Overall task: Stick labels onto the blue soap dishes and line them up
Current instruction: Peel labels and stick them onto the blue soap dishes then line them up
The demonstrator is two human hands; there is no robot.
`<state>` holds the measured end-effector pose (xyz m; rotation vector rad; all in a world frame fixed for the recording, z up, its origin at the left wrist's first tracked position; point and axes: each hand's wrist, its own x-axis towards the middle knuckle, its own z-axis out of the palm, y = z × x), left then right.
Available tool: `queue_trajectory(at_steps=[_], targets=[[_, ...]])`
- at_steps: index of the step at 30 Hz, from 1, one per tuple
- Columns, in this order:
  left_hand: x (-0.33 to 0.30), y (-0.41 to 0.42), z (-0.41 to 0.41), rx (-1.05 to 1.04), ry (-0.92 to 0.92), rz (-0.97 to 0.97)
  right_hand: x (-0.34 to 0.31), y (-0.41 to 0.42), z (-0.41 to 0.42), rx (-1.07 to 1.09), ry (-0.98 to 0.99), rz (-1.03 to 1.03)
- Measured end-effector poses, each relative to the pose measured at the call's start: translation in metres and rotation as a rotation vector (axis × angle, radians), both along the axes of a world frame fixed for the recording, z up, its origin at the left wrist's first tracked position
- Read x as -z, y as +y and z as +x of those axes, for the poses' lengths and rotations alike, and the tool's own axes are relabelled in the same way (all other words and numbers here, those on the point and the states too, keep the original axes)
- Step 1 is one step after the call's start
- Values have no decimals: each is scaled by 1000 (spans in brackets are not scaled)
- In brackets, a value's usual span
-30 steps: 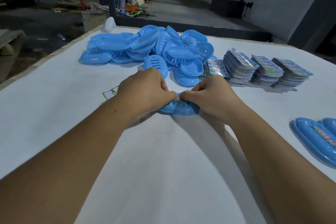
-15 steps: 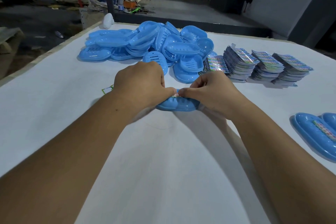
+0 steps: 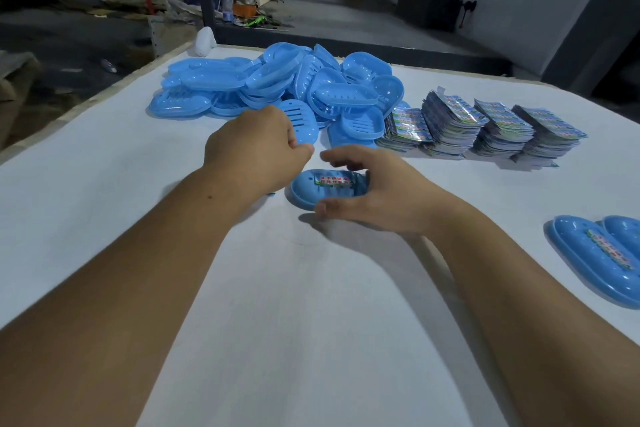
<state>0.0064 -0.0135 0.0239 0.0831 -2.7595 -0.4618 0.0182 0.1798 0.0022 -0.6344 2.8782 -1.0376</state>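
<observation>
Hidden and cut-off parts

The labelled dishes (image 3: pixel 602 260) ran off the right edge; the right hand (image 3: pixel 377 194) covered the soap dish's (image 3: pixel 304 192) right end.
</observation>
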Motion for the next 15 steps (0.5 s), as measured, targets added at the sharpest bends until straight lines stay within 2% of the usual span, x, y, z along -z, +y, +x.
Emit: queue_trajectory(at_steps=[7, 15], targets=[[3, 1, -1, 12, 34, 34, -1, 1, 12, 123, 121, 72], [6, 3, -1, 17, 58, 40, -6, 63, 48, 560, 272, 303]])
